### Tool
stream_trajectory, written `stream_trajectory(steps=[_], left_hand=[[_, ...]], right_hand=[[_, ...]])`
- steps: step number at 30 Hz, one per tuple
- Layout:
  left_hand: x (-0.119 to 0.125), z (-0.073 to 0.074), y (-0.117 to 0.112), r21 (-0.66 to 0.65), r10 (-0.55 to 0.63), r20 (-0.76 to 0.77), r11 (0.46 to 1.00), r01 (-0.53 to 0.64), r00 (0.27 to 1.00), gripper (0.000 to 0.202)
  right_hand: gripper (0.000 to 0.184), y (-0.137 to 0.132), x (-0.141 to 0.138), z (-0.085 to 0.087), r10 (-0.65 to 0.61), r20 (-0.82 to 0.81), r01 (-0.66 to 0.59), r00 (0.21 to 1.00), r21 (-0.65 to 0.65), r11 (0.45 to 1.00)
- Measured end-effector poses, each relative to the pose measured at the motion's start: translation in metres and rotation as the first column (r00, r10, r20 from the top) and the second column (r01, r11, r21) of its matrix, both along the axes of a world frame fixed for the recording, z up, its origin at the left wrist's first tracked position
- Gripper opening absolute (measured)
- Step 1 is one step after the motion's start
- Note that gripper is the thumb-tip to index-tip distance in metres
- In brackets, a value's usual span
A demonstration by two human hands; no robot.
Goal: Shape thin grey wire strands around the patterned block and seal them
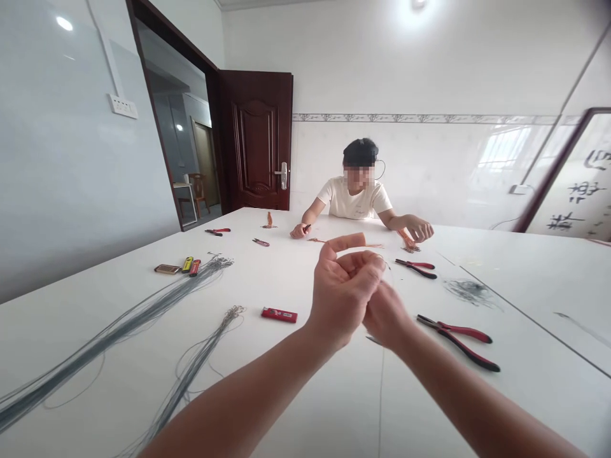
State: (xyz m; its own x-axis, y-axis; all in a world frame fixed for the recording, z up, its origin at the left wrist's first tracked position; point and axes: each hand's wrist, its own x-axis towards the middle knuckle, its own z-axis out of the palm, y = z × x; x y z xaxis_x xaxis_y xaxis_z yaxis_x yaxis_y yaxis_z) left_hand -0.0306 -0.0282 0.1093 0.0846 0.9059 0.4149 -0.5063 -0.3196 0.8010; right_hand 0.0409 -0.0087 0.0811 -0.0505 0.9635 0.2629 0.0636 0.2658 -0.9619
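Note:
Both of my hands meet above the middle of the table. My left hand [344,289] is closed in a pinch, with one finger sticking out. A thin cord [386,261] shows as a fine curve at its fingertips. Pressed against it from behind and below is my right hand [387,313], closed, its fingertips mostly hidden by the left. What it grips cannot be made out. Just under the hands shows a dark pointed tip [373,340], its other end hidden. Left of them lies a red lighter [279,315], and on the right red-and-black pliers [458,337].
Bundles of grey cords [128,329] [203,357] stretch across the left side. Beyond them are more lighters [188,264]. A grey tangle [470,291] and second pliers [417,267] lie on the right. Across the table sits a person [357,200] with orange cords [408,240] near one hand.

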Motion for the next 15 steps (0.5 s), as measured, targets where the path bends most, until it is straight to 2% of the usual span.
stream_trajectory(steps=[2, 5, 7, 11, 15], left_hand=[[-0.002, -0.001, 0.003, 0.041, -0.022, -0.018, 0.999, 0.023, 1.000, 0.036], [-0.001, -0.004, 0.003, 0.092, -0.061, -0.053, 0.994, 0.066, 0.997, 0.036], [0.000, -0.006, 0.002, 0.101, -0.079, -0.090, 0.991, 0.088, 0.993, 0.035], [0.000, -0.008, 0.001, 0.055, -0.065, -0.138, 0.996, 0.073, 0.988, 0.035], [-0.002, -0.008, 0.004, -0.020, -0.043, -0.128, 0.999, 0.041, 0.991, 0.034]], right_hand=[[0.044, -0.006, 0.024, 0.005, 0.086, -0.126, -0.084, 0.988, 0.024, 0.996], [0.024, -0.022, 0.043, 0.013, 0.182, -0.375, -0.160, 0.909, 0.090, 0.983], [0.018, -0.033, 0.044, 0.015, 0.172, -0.458, -0.149, 0.872, 0.085, 0.985], [0.029, -0.052, 0.044, 0.012, 0.011, -0.425, -0.026, 0.905, -0.028, 0.999], [0.032, -0.094, 0.068, -0.008, -0.094, -0.348, 0.039, 0.933, -0.162, 0.986]])
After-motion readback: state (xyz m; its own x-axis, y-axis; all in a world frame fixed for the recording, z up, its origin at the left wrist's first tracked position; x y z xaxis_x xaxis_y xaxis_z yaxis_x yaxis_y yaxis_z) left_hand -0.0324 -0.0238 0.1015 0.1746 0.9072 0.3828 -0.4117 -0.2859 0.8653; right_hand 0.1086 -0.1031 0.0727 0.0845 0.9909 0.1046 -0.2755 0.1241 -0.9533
